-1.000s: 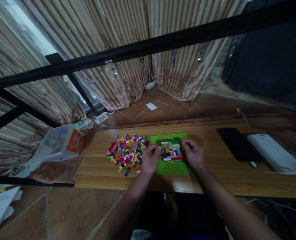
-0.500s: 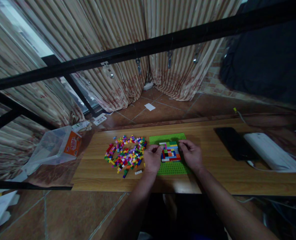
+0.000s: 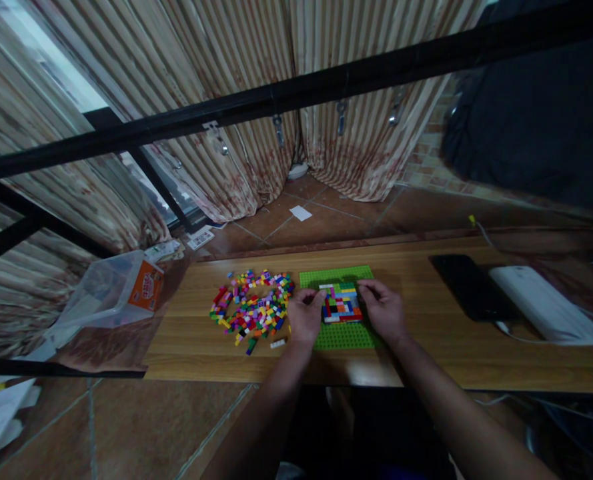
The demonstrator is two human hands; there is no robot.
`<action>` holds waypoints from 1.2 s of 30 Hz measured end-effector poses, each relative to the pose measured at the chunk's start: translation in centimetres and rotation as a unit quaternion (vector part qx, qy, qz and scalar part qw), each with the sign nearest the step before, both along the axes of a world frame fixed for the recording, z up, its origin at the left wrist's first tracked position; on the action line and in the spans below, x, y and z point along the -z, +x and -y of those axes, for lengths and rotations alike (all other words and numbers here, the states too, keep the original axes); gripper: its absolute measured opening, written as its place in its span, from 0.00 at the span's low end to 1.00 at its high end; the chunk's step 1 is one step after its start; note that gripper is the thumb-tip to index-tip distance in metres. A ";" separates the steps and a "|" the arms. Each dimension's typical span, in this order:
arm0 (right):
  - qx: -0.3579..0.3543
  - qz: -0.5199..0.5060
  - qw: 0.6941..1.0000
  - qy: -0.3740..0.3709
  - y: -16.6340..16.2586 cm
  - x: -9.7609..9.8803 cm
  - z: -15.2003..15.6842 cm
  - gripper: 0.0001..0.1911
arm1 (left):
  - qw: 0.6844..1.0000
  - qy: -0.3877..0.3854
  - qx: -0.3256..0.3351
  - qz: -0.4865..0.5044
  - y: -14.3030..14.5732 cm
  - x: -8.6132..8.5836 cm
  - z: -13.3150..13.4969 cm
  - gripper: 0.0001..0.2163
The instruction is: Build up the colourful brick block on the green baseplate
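Head view puts the patch of coloured bricks at the middle of the green baseplate, which lies flat near the front edge of the wooden table, roughly halfway along it. Your left hand meets the patch at its left edge and your right hand at its far right corner, so the bricks sit between the two sets of fingertips. Bracketed like this, the patch and plate are probably kept from sliding on the smooth wood. Your left fingers are curled, with thumb and forefinger drawn together against the bricks; your right fingers are bent, their tips resting on the corner. Whether either hand pinches a single small brick is too small and dim to tell.

Just left of your left hand, the pile of loose bricks lies within easy reach, and one white brick sits apart at its near side. Toward the table's right end lie a black phone and a white device. Off the left end stands a clear plastic container.
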State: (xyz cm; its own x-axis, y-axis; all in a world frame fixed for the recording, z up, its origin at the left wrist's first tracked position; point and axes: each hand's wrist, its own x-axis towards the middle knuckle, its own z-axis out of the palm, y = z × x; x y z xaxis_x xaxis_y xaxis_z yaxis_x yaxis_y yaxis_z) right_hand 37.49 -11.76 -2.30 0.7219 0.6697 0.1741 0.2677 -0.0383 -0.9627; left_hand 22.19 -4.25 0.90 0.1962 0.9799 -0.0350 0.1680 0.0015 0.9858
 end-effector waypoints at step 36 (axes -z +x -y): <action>-0.011 0.074 0.997 -0.031 -0.2 0.4 0.0 0.19 | 0.996 0.026 -0.001 -0.084 0.4 -0.4 -0.5 0.06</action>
State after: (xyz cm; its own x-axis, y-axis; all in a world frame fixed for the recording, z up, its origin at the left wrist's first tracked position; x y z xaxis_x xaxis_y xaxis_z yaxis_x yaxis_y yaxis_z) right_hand 37.26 -11.81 -2.69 0.6768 0.6974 0.2359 0.4084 -0.0890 -0.9085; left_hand 22.60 -3.74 1.30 0.1905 0.9815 -0.0167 0.3309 -0.0482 0.9424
